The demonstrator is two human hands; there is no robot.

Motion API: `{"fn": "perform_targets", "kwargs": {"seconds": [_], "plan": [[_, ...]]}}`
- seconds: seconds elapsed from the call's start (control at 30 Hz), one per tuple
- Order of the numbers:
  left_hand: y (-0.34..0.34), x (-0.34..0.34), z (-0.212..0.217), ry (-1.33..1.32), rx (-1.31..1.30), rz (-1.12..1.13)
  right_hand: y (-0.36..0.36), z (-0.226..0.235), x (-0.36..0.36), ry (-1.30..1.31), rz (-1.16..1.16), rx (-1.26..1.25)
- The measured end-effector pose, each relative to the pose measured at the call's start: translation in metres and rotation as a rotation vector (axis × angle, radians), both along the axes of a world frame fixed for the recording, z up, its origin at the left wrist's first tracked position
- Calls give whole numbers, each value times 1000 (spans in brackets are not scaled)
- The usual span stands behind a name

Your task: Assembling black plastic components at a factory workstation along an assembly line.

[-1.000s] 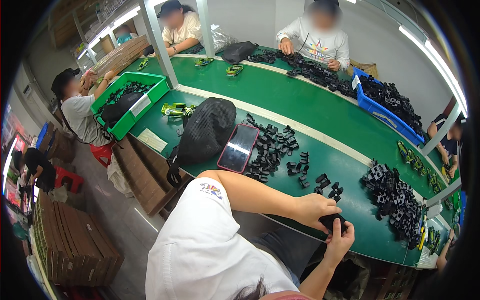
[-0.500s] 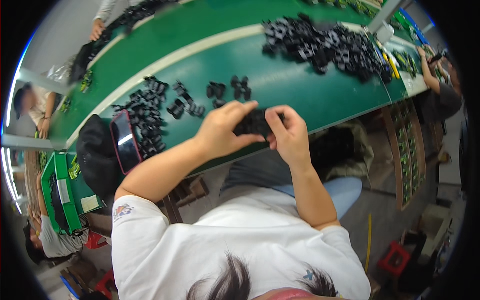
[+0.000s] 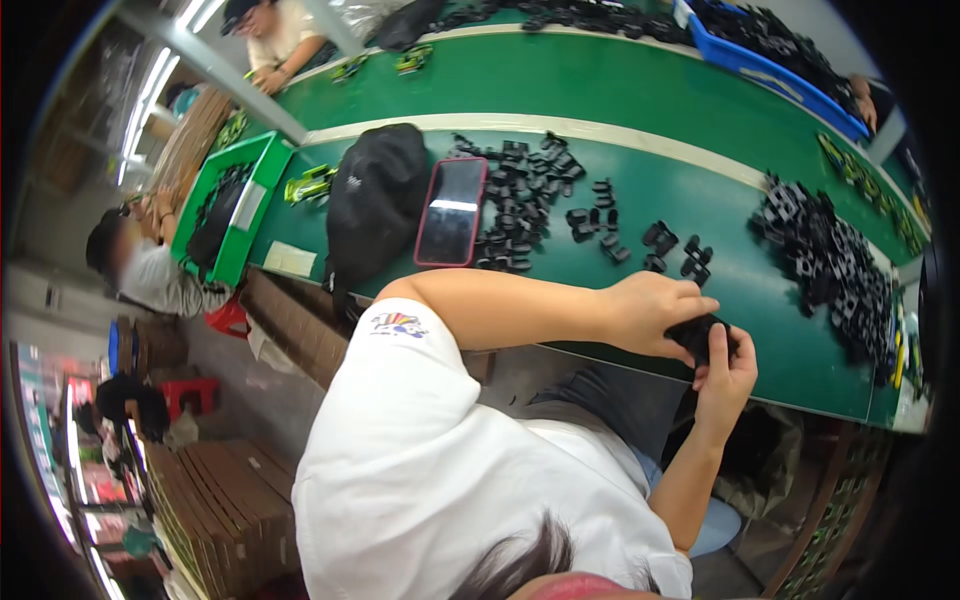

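Between my hands is a small black plastic part [image 3: 697, 334], its exact kind partly hidden by my fingers. My left hand [image 3: 650, 316] grips it from the left with thumb and fingers. From the right, my right hand [image 3: 725, 382] is closed on the same part, thumb raised against it. Just beyond them on the green bench lie a few loose black plastic pieces [image 3: 697, 258]. Farther left, a bigger spread of similar black pieces [image 3: 520, 205] lies beside a phone with a red-pink rim [image 3: 452, 212].
A large heap of black and grey parts [image 3: 825, 260] covers the bench's right side. A black bag [image 3: 376, 205] and a green bin [image 3: 262, 185] stand at the left. A blue crate [image 3: 770, 75] sits at the far right. Co-workers [image 3: 280, 45] sit around the benches.
The view has swung left, so the bench things and my hands appear farther right in the picture. Both hands still hold the black part.
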State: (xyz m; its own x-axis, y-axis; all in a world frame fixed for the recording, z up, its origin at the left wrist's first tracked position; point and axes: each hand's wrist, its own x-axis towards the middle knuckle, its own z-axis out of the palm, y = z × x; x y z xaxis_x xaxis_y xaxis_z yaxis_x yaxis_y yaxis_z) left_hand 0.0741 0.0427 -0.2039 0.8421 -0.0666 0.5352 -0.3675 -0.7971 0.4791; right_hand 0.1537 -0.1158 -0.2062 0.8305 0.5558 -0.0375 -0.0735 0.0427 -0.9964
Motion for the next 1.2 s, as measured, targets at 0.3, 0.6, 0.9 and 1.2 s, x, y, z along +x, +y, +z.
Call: {"fn": "perform_targets", "kwargs": {"seconds": [0.3,0.6,0.9,1.2], "plan": [[10,-3,-9,-6,24,24,11,-6,-2,12,-5,-15],[5,-3,-9,-52,39,-1,7,-3,-8,-48,-25,-19],[5,-5,-7,-4,-67,17,0,-8,2,45,-51,6],[3,-6,-1,221,-317,-76,-16,-7,13,37,-26,-9]]}}
